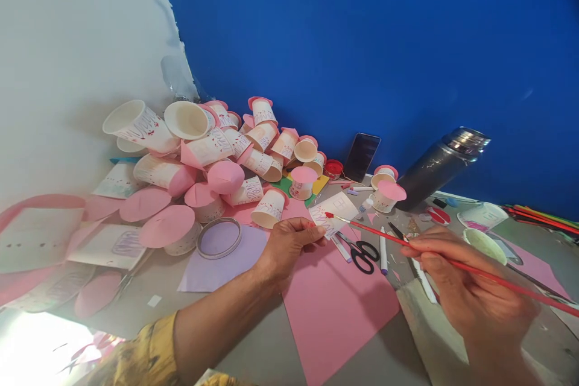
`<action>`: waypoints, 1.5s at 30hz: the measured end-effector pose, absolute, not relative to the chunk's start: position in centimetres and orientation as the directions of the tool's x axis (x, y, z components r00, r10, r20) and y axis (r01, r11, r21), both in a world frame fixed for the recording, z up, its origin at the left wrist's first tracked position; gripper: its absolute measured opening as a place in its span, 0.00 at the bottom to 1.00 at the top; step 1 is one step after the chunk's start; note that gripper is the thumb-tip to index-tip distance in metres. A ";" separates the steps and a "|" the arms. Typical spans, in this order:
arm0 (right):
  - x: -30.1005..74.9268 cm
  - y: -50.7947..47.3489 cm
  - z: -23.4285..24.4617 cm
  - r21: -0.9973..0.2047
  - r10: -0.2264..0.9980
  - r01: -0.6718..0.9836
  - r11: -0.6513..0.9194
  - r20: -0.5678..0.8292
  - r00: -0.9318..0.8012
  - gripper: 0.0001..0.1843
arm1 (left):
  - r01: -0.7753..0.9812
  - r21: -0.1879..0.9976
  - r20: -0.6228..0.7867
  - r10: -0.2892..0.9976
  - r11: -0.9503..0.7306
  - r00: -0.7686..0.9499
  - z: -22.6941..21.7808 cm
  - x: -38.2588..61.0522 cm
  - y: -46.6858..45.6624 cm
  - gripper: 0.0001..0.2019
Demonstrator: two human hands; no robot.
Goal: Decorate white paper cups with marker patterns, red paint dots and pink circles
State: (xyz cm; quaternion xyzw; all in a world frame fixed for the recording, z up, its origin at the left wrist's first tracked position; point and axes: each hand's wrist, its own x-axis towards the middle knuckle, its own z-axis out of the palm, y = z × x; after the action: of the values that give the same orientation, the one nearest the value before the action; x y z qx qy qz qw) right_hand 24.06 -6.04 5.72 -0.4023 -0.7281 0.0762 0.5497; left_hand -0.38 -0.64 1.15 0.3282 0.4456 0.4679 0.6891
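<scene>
My left hand [289, 244] pinches the edge of a small white paper strip [332, 212] marked with pink and red, holding it down on the table. My right hand [465, 286] grips a thin red paintbrush [434, 255] like a pencil; its red tip [329, 215] touches the strip. Under both lies a pink paper sheet [337, 307]. Black scissors [359, 251] and white markers [383, 251] lie between my hands.
A heap of decorated paper cups with pink lids [217, 157] fills the far left. A clear round lid [219, 238] rests on lilac paper. A phone [362, 157] leans on the blue wall beside a red paint pot [333, 169]. A dark steel flask [438, 166] lies far right.
</scene>
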 end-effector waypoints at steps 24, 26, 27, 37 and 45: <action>24.2 -6.0 5.7 -0.568 0.672 0.495 0.657 0.739 -0.046 0.11 | -0.465 0.773 -0.365 0.903 0.430 0.228 1.5 -0.5 -0.6 0.21; 24.2 -6.0 5.7 -0.559 0.676 0.510 0.654 0.734 -0.063 0.12 | -0.466 0.775 -0.362 0.904 0.427 0.228 1.6 -0.4 -0.7 0.21; 24.2 -6.0 5.7 -0.559 0.679 0.512 0.652 0.731 -0.069 0.12 | -0.466 0.775 -0.360 0.904 0.426 0.229 1.6 -0.4 -0.7 0.21; 23.9 -6.2 6.0 -0.584 0.676 0.476 0.657 0.736 -0.031 0.11 | -0.488 0.757 -0.368 0.901 0.434 0.230 1.4 -0.5 -0.4 0.23; 24.4 -6.1 5.9 -0.567 0.687 0.505 0.651 0.722 -0.075 0.11 | -0.560 0.679 -0.387 0.880 0.475 0.276 1.4 -0.4 -0.5 0.18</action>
State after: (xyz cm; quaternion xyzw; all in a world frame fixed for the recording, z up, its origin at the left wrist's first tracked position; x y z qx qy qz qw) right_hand 24.36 -6.12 5.95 -0.4093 -0.7282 0.0840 0.5432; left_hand -0.41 -0.48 1.41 0.2110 0.3791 0.4670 0.7705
